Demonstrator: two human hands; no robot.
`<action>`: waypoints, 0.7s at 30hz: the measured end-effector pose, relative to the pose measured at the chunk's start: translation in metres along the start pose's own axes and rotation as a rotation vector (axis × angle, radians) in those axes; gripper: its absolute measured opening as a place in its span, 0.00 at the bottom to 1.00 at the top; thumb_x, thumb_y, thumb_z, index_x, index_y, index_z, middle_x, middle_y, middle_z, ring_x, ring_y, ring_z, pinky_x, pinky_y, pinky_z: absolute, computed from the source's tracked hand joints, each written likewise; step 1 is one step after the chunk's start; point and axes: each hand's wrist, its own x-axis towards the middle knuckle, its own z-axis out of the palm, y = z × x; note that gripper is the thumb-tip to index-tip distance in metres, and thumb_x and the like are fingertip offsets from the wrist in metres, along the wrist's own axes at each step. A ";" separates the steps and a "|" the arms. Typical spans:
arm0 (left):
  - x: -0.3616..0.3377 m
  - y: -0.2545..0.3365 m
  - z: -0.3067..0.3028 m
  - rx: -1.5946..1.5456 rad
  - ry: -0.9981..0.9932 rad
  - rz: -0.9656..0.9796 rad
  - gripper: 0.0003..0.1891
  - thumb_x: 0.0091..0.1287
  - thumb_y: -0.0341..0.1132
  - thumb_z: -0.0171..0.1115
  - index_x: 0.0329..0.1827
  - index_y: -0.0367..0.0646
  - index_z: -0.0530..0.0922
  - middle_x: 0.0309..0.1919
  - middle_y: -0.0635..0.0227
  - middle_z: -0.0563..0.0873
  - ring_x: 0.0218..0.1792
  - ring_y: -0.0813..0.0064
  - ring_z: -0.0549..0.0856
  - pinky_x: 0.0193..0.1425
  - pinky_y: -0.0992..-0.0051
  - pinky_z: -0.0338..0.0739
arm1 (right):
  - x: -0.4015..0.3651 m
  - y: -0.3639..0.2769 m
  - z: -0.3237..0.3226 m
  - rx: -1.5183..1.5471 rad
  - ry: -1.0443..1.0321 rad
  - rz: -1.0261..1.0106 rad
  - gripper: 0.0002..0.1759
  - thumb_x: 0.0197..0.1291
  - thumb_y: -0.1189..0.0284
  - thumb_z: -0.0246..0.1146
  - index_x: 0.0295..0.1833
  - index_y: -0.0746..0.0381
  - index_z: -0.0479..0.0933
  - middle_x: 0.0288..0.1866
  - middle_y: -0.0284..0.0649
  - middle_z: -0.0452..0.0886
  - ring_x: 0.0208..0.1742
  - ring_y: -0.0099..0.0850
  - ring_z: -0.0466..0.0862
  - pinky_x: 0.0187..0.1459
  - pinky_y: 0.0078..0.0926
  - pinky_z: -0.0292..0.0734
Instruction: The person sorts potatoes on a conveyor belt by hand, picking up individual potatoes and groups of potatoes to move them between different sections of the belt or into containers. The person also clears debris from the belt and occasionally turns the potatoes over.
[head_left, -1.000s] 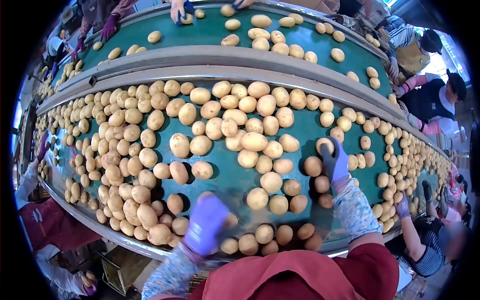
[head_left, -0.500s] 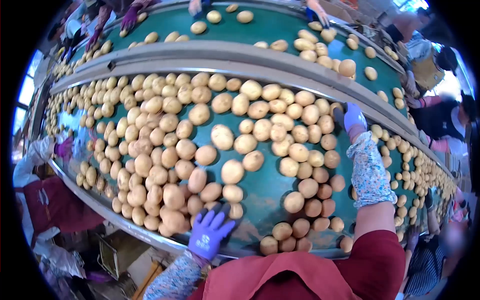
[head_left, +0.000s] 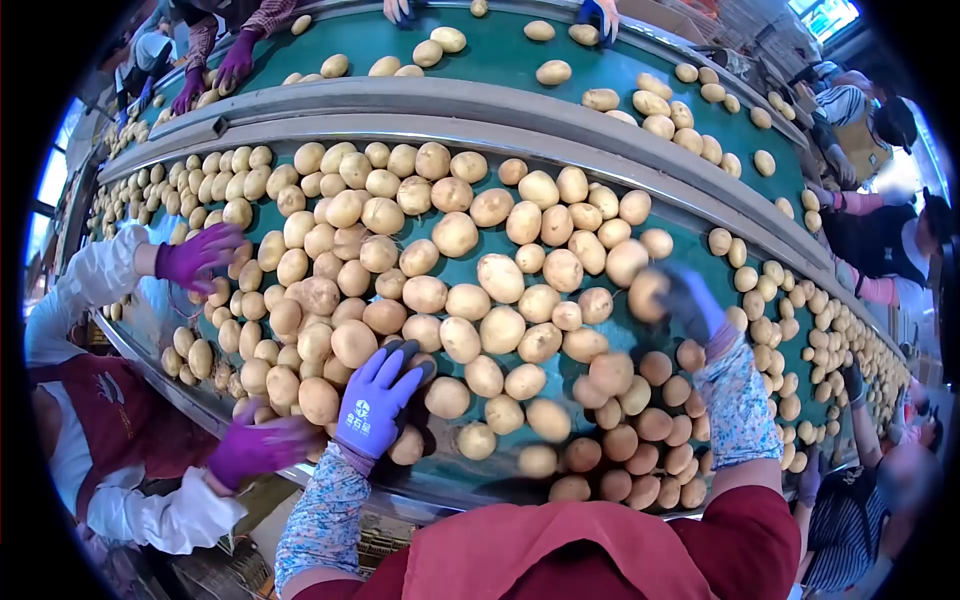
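Observation:
My left hand (head_left: pixel 372 405), in a purple glove with dark fingertips, lies over potatoes near the belt's front edge. Its fingers are stretched out and touch the pile. Close under its palm side is a potato (head_left: pixel 406 446). On the far right of the pile my right hand (head_left: pixel 695 305), gloved alike, is smeared by motion. A blurred potato (head_left: pixel 648 295) is against its fingers, and whether they grip it I cannot make out. Between my hands, many pale potatoes (head_left: pixel 502 329) lie on the green belt (head_left: pixel 470 400), with browner-looking ones (head_left: pixel 620 442) in the shade near me.
A metal divider (head_left: pixel 420 110) separates this belt from a second green belt (head_left: pixel 500 50) with scattered potatoes. At left, a co-worker's purple-gloved hands (head_left: pixel 200 257) reach over the same belt. Other people stand along the far side and at right. A metal rim runs along the front.
My left hand has moved left and up over the pile. My right hand has come down towards me, beside a blurred potato. Potatoes now cover more of the middle; the left co-worker's hands have reached in.

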 end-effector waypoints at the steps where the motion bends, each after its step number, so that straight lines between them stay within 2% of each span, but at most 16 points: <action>1: -0.006 0.001 -0.001 -0.038 0.027 -0.043 0.26 0.57 0.26 0.61 0.63 0.47 0.80 0.67 0.53 0.78 0.66 0.46 0.77 0.68 0.54 0.73 | 0.009 0.003 -0.008 0.359 0.196 0.023 0.26 0.70 0.63 0.65 0.68 0.62 0.73 0.53 0.39 0.81 0.54 0.29 0.81 0.56 0.31 0.78; 3: -0.021 0.003 -0.004 -0.116 0.082 -0.103 0.24 0.60 0.27 0.60 0.63 0.43 0.79 0.66 0.50 0.78 0.65 0.44 0.77 0.69 0.52 0.72 | 0.024 -0.043 0.002 0.817 0.713 -0.237 0.21 0.74 0.64 0.60 0.66 0.62 0.76 0.50 0.36 0.82 0.48 0.28 0.82 0.52 0.27 0.79; 5: -0.021 0.002 -0.006 -0.211 0.123 -0.073 0.23 0.64 0.28 0.60 0.64 0.39 0.78 0.65 0.47 0.78 0.65 0.42 0.77 0.71 0.51 0.71 | 0.019 0.003 -0.035 0.447 0.791 -0.295 0.21 0.73 0.61 0.60 0.65 0.60 0.77 0.51 0.39 0.83 0.50 0.32 0.83 0.53 0.31 0.79; 8: -0.035 0.007 -0.019 -0.249 0.056 0.034 0.20 0.68 0.31 0.59 0.62 0.35 0.78 0.64 0.45 0.78 0.64 0.40 0.77 0.71 0.49 0.70 | -0.065 0.093 -0.083 -0.664 0.984 -0.212 0.23 0.69 0.54 0.61 0.63 0.56 0.78 0.52 0.44 0.85 0.54 0.40 0.84 0.54 0.40 0.78; 9: -0.041 0.005 -0.018 -0.228 0.052 0.075 0.19 0.69 0.31 0.58 0.62 0.34 0.78 0.64 0.44 0.79 0.64 0.40 0.77 0.70 0.48 0.70 | -0.109 0.047 -0.034 -1.136 1.065 -0.099 0.25 0.67 0.52 0.62 0.61 0.55 0.79 0.52 0.46 0.85 0.54 0.44 0.84 0.55 0.45 0.78; 11: -0.049 0.015 -0.023 -0.281 0.059 0.015 0.19 0.69 0.31 0.59 0.61 0.32 0.78 0.63 0.44 0.79 0.63 0.41 0.78 0.68 0.50 0.72 | -0.181 0.043 0.004 -1.103 1.146 0.377 0.25 0.64 0.51 0.63 0.61 0.54 0.79 0.56 0.50 0.83 0.60 0.51 0.80 0.59 0.53 0.74; 12: -0.050 0.021 -0.024 -0.328 0.057 0.006 0.19 0.70 0.32 0.59 0.62 0.33 0.78 0.64 0.46 0.79 0.64 0.43 0.78 0.69 0.52 0.72 | -0.210 0.035 0.023 -0.938 1.002 0.700 0.26 0.64 0.49 0.62 0.61 0.54 0.79 0.65 0.52 0.78 0.63 0.51 0.78 0.63 0.56 0.72; 13: -0.051 0.028 -0.023 -0.368 0.061 -0.006 0.20 0.71 0.33 0.59 0.64 0.34 0.77 0.64 0.48 0.79 0.65 0.45 0.78 0.70 0.53 0.71 | -0.239 0.082 0.048 -1.285 1.074 0.530 0.26 0.64 0.51 0.63 0.61 0.55 0.79 0.70 0.55 0.72 0.63 0.54 0.78 0.63 0.53 0.73; 14: -0.046 0.037 -0.023 -0.429 0.013 0.060 0.21 0.69 0.31 0.61 0.64 0.33 0.77 0.64 0.48 0.79 0.65 0.46 0.78 0.70 0.54 0.72 | -0.254 0.109 0.071 -1.077 1.206 0.317 0.26 0.64 0.52 0.65 0.59 0.58 0.79 0.72 0.58 0.68 0.63 0.57 0.77 0.62 0.49 0.75; 15: -0.038 0.050 -0.022 -0.488 -0.038 0.121 0.22 0.68 0.29 0.62 0.65 0.33 0.77 0.64 0.48 0.79 0.65 0.47 0.78 0.69 0.55 0.72 | -0.249 0.074 0.107 -0.765 1.191 0.357 0.27 0.64 0.54 0.66 0.59 0.62 0.77 0.69 0.60 0.71 0.61 0.58 0.78 0.59 0.48 0.76; 16: -0.026 0.070 -0.024 -0.546 -0.093 0.217 0.22 0.64 0.26 0.64 0.62 0.33 0.77 0.63 0.47 0.80 0.62 0.46 0.80 0.66 0.57 0.75 | -0.246 0.052 0.127 -0.888 1.065 0.368 0.29 0.65 0.53 0.65 0.61 0.64 0.75 0.63 0.59 0.75 0.58 0.58 0.80 0.56 0.49 0.77; 17: -0.014 0.091 -0.022 -0.604 -0.146 0.311 0.22 0.60 0.22 0.66 0.59 0.32 0.78 0.62 0.47 0.81 0.60 0.46 0.82 0.63 0.58 0.77 | -0.235 0.029 0.145 -0.726 0.973 0.431 0.31 0.63 0.53 0.66 0.63 0.64 0.73 0.56 0.58 0.79 0.55 0.57 0.81 0.55 0.47 0.77; 18: -0.012 0.107 -0.013 -0.579 -0.099 0.468 0.21 0.57 0.22 0.68 0.56 0.33 0.80 0.58 0.46 0.82 0.58 0.44 0.82 0.61 0.54 0.78 | -0.223 0.044 0.165 -0.344 0.993 0.288 0.31 0.62 0.54 0.68 0.64 0.62 0.73 0.53 0.55 0.80 0.55 0.55 0.81 0.56 0.45 0.76; 19: -0.008 0.117 0.003 -0.608 -0.088 0.619 0.21 0.58 0.23 0.69 0.57 0.36 0.80 0.57 0.48 0.83 0.58 0.46 0.83 0.62 0.54 0.78 | -0.207 0.039 0.181 -0.113 0.933 0.102 0.29 0.63 0.57 0.68 0.64 0.62 0.73 0.53 0.54 0.80 0.55 0.52 0.80 0.58 0.45 0.75; 21: 0.000 0.151 0.019 -0.597 -0.263 0.867 0.22 0.60 0.28 0.67 0.59 0.40 0.80 0.57 0.50 0.83 0.58 0.49 0.82 0.65 0.55 0.76 | -0.203 0.013 0.205 -0.328 0.822 -0.108 0.29 0.65 0.59 0.67 0.66 0.63 0.72 0.54 0.52 0.79 0.55 0.46 0.81 0.59 0.39 0.76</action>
